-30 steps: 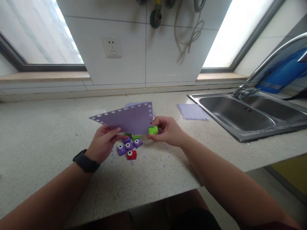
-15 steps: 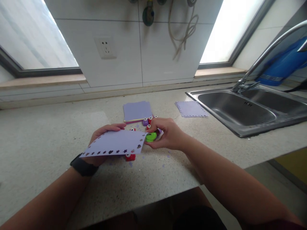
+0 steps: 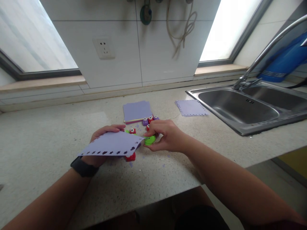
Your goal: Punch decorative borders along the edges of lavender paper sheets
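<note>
My left hand grips a lilac paper sheet held almost flat over the counter, its near edge lined with punched shapes. My right hand is closed on a green craft punch at the sheet's right corner. Under and behind the sheet lie small punches: a red one, another red one and a purple one. A black watch sits on my left wrist.
A stack of lilac paper lies further back, and a punched sheet lies beside the steel sink at right. A faucet arches over the sink. A wall socket is behind. Paper bits dot the speckled counter.
The sheet went from raised upright to lying nearly flat and lower. The green punch stayed at its right corner in my right hand.
</note>
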Tool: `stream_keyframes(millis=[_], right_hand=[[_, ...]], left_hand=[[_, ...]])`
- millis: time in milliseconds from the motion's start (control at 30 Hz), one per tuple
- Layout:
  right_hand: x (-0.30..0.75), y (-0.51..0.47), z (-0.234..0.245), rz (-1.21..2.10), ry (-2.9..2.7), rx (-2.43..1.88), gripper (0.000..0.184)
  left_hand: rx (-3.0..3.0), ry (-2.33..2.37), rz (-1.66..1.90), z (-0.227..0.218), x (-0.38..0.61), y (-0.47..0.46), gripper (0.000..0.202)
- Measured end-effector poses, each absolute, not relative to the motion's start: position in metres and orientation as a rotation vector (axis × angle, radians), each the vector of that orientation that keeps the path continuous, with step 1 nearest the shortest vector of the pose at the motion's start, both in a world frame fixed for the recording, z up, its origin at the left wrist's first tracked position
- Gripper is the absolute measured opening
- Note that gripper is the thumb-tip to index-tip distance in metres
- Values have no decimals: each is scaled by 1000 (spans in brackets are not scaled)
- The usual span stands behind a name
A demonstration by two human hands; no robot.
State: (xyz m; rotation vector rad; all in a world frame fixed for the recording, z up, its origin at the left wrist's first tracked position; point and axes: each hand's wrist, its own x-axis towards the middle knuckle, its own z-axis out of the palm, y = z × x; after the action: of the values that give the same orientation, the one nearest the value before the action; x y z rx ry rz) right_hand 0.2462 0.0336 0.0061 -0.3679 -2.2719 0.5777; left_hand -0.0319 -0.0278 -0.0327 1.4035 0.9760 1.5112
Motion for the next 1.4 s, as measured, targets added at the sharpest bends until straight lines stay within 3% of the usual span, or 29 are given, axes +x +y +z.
stream_keyframes(millis=[500,700,1133,1400], right_hand=[[244,37,1,560,-2237,-416,21],[248,40,1,625,-2171,-565,32],[256,63,-11,767,-1815,-775,34],[256,63,-8,620,-2067,-765,31]], left_hand=[[1253,904,1540,-35,-34,-23,21],[1000,1001,1585,-39,-28,-17,16],[914,1109,1648,-42,-27,-12,34],[926,1113,1645,-44,-28,-10,34]])
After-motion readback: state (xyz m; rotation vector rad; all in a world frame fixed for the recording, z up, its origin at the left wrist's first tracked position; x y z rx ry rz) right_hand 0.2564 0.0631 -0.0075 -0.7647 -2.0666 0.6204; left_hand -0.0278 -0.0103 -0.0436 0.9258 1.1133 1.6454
